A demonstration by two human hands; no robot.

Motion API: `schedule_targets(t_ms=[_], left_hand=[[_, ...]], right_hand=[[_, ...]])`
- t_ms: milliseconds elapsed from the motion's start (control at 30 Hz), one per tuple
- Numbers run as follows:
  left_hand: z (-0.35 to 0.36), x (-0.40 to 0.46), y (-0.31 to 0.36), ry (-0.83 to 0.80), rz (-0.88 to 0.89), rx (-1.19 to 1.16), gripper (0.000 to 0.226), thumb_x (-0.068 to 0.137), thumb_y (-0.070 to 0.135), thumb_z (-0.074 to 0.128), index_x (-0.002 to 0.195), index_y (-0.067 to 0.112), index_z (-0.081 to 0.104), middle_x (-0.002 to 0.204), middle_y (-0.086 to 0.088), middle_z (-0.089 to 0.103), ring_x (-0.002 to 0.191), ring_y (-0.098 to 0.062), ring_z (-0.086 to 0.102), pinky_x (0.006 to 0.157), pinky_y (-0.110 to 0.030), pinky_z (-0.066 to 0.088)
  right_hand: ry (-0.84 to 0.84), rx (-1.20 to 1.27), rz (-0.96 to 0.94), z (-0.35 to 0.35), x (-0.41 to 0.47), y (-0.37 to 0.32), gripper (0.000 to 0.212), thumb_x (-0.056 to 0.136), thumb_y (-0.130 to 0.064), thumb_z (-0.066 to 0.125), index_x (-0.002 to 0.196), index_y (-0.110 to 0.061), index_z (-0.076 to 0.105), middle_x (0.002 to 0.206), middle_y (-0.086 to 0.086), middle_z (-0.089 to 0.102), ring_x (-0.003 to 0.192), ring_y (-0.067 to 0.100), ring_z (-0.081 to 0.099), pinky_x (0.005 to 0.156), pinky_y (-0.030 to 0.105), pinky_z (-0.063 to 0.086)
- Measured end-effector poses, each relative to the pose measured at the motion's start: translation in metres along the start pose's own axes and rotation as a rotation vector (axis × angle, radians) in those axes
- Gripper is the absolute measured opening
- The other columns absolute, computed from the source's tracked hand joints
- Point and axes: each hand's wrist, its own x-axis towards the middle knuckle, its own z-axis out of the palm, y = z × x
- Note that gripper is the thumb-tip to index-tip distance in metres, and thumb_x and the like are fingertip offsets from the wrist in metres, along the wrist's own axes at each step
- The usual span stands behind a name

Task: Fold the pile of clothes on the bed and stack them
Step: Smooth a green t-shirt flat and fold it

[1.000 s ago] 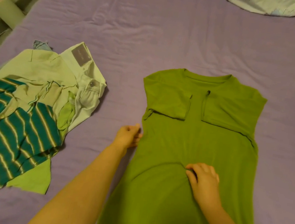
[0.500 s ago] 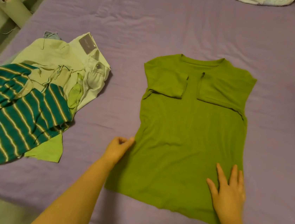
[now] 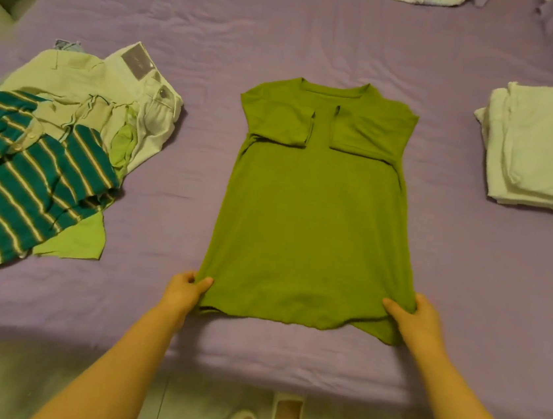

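- The soft green cotton T-shirt (image 3: 312,213) lies flat in the middle of the purple bed (image 3: 288,31), hem by the near edge.
- My left hand (image 3: 183,290) and right hand (image 3: 417,320) each pinch a hem corner.
- I should lift both corners evenly up to the collar.

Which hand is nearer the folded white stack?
Right. The right hand grips the green shirt's hem corner on the white stack's side; the left hand grips the far corner.
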Motion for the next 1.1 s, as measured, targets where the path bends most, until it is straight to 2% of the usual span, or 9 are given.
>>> schedule_targets(t_ms=[167, 233, 367, 433, 500, 633, 767, 867, 1100], left_hand=[[0.006, -0.012, -0.015, 0.145, 0.032, -0.087, 0.036, 0.095, 0.009, 0.056, 0.06, 0.01, 0.045, 0.075, -0.016, 0.049, 0.08, -0.022, 0.042, 0.066, -0.043, 0.043], [0.003, -0.021, -0.017, 0.157, 0.006, -0.2, 0.038, 0.094, 0.014, 0.058, 0.061, 0.011, 0.04, 0.074, -0.017, 0.043, 0.074, -0.021, 0.045, 0.07, -0.053, 0.052], [0.006, -0.042, -0.011, -0.039, -0.038, -0.411, 0.02, 0.092, 0.007, 0.059, 0.073, 0.008, 0.053, 0.073, -0.011, 0.055, 0.063, -0.016, 0.055, 0.042, -0.02, 0.052], [0.005, -0.054, -0.004, -0.054, -0.067, -0.459, 0.019, 0.091, 0.009, 0.06, 0.074, 0.01, 0.054, 0.068, -0.006, 0.058, 0.056, -0.011, 0.056, 0.039, -0.015, 0.047], [0.0, -0.06, 0.002, -0.027, -0.099, -0.48, 0.025, 0.09, 0.015, 0.063, 0.069, 0.011, 0.049, 0.05, 0.001, 0.056, 0.039, -0.005, 0.053, 0.036, -0.014, 0.044], [-0.012, -0.064, 0.03, -0.097, -0.101, -0.536, 0.018, 0.095, 0.021, 0.056, 0.08, 0.011, 0.053, 0.052, 0.003, 0.066, 0.042, -0.007, 0.062, 0.039, -0.017, 0.049], [-0.015, -0.044, 0.077, -0.112, -0.094, -0.614, 0.018, 0.098, 0.023, 0.051, 0.084, 0.013, 0.057, 0.055, 0.003, 0.068, 0.046, -0.007, 0.064, 0.043, -0.016, 0.051], [-0.014, -0.012, 0.12, -0.037, -0.151, -0.74, 0.016, 0.095, 0.019, 0.056, 0.08, 0.013, 0.055, 0.05, 0.001, 0.066, 0.043, -0.007, 0.064, 0.042, -0.017, 0.051], [0.012, 0.064, 0.202, -0.087, -0.254, -0.93, 0.017, 0.099, 0.011, 0.046, 0.084, 0.009, 0.054, 0.056, -0.008, 0.068, 0.048, -0.017, 0.068, 0.044, -0.023, 0.054]], right_hand=[[0.101, 0.262, 0.106, 0.007, -0.016, 0.027, 0.023, 0.084, -0.01, 0.069, 0.1, 0.007, 0.063, 0.097, 0.027, 0.066, 0.089, 0.039, 0.062, 0.078, 0.047, 0.049], [0.073, 0.45, 0.148, 0.006, -0.026, 0.035, 0.024, 0.084, -0.008, 0.068, 0.103, 0.006, 0.063, 0.086, 0.016, 0.067, 0.075, 0.03, 0.061, 0.068, 0.038, 0.053], [-0.108, 0.797, 0.239, 0.005, -0.047, 0.028, 0.014, 0.089, 0.003, 0.057, 0.096, -0.009, 0.06, 0.081, 0.003, 0.07, 0.063, 0.011, 0.067, 0.053, 0.021, 0.056], [-0.125, 0.849, 0.276, 0.003, -0.055, 0.019, 0.013, 0.09, -0.004, 0.059, 0.091, -0.017, 0.06, 0.064, -0.008, 0.07, 0.048, 0.001, 0.06, 0.045, 0.015, 0.049], [-0.12, 0.897, 0.297, 0.001, -0.059, 0.011, 0.007, 0.091, -0.012, 0.06, 0.092, -0.019, 0.062, 0.062, -0.015, 0.069, 0.051, -0.001, 0.058, 0.048, 0.018, 0.049], [-0.126, 1.084, 0.315, -0.007, -0.053, -0.008, 0.013, 0.095, -0.012, 0.052, 0.097, -0.02, 0.061, 0.072, -0.009, 0.073, 0.063, 0.007, 0.07, 0.055, 0.03, 0.058], [-0.015, 1.098, 0.315, -0.013, -0.023, -0.044, 0.023, 0.095, -0.002, 0.051, 0.078, -0.017, 0.054, 0.051, -0.009, 0.066, 0.044, 0.003, 0.061, 0.037, 0.016, 0.046], [0.023, 1.138, 0.33, -0.016, 0.016, -0.078, 0.025, 0.093, 0.0, 0.053, 0.073, -0.016, 0.049, 0.046, -0.008, 0.062, 0.04, 0.003, 0.059, 0.036, 0.015, 0.045], [-0.138, 1.221, 0.416, -0.014, 0.11, -0.16, 0.015, 0.097, -0.005, 0.047, 0.083, -0.006, 0.053, 0.054, 0.005, 0.068, 0.045, 0.016, 0.066, 0.041, 0.026, 0.053]])
